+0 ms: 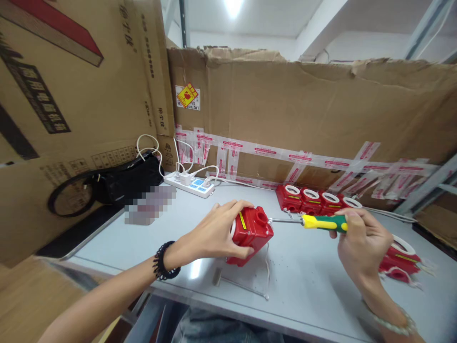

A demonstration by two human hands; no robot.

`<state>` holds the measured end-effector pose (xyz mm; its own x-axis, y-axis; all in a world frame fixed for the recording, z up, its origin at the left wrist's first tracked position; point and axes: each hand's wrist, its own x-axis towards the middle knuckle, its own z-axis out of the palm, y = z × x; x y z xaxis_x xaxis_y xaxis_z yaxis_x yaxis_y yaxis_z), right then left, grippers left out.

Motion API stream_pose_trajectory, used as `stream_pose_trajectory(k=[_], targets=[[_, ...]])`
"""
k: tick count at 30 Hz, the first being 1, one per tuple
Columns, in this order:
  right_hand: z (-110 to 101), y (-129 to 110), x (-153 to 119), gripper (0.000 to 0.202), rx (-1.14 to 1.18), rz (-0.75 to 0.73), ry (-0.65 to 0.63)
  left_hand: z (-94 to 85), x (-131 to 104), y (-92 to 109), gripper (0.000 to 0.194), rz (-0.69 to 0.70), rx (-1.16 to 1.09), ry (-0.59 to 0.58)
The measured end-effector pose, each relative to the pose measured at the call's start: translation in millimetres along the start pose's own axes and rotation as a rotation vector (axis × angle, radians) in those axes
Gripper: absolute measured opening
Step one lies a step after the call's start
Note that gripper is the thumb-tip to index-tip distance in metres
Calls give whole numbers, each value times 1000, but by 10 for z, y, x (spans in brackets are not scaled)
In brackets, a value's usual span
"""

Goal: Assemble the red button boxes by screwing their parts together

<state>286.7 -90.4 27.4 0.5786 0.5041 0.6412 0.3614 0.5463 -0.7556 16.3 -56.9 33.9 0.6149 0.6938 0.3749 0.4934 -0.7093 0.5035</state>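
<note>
My left hand is wrapped around a red box-shaped housing with a yellow label and a round port. It holds the housing tilted over the table. In my right hand is a screwdriver with a green and yellow handle, its shaft lying level. The screwdriver's tip meets the side of the housing near the port, though the screw itself is too small to make out. A thin white cord hangs down by the housing. Below it on the table lies a thin metal rod with a flat block at one end.
Several red housings with white rings stand in a row at the back right. Another red housing sits beyond my right hand. A power strip and a black bag lie at the back left. Cardboard walls border the table.
</note>
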Motion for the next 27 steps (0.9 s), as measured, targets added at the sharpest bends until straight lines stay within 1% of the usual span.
stream_pose_trajectory(k=[5,7,9,13,16,19,23,27], targets=[[-8,31,19,14,-30,1,-36,-11,-4,-47,63,-15,-45,-13],[-5,77,51,14,-65,-3,-36,-27,1,-116,63,-26,-69,-4],[-5,146,82,15,-126,27,-57,-45,17,-213,63,-41,-91,20],[-39,314,94,15,-300,146,-183,-60,77,-417,64,-79,-119,95],[-100,449,71,17,-438,222,-273,-43,130,-515,66,-100,-131,118],[-180,598,67,19,-552,288,-354,-16,163,-556,66,-107,-151,117],[-290,783,106,19,-622,345,-453,1,163,-578,67,-101,-159,124],[-370,843,140,18,-687,344,-554,3,139,-603,67,-102,-170,115]])
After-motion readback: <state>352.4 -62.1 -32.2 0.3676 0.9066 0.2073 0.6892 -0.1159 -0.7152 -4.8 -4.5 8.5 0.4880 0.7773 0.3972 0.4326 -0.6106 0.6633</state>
